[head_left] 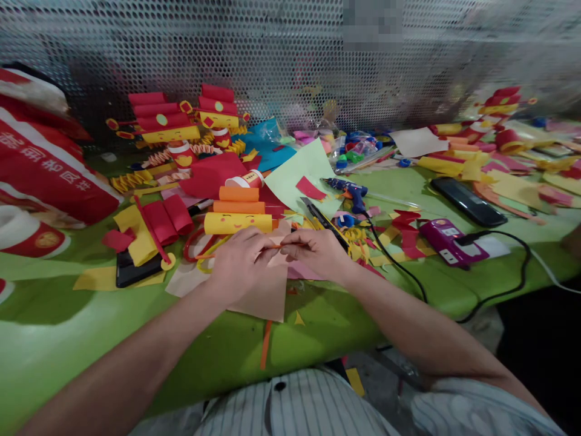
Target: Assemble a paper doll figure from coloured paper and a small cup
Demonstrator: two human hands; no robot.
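Observation:
My left hand [239, 259] and my right hand [318, 253] meet at the fingertips, both pinching a thin orange paper strip [275, 246]. Beneath them lies a sheet of pale pink paper [261, 301]. Just beyond my left hand is a yellow paper roll [236, 223] with a drawn smiling face, and orange rolls [239, 194] are stacked behind it. A black utility knife [327, 223] lies beyond my right hand. Another orange strip [266, 345] hangs toward the green table's front edge.
A blue glue gun [348, 191] rests behind the knife, its black cord running right to a purple power socket [449, 242]. Beyond that is a black phone [467, 201]. Finished red-and-yellow paper figures [163, 118] stand by the perforated metal panel [290, 54]. A red bag [43, 154] stands left.

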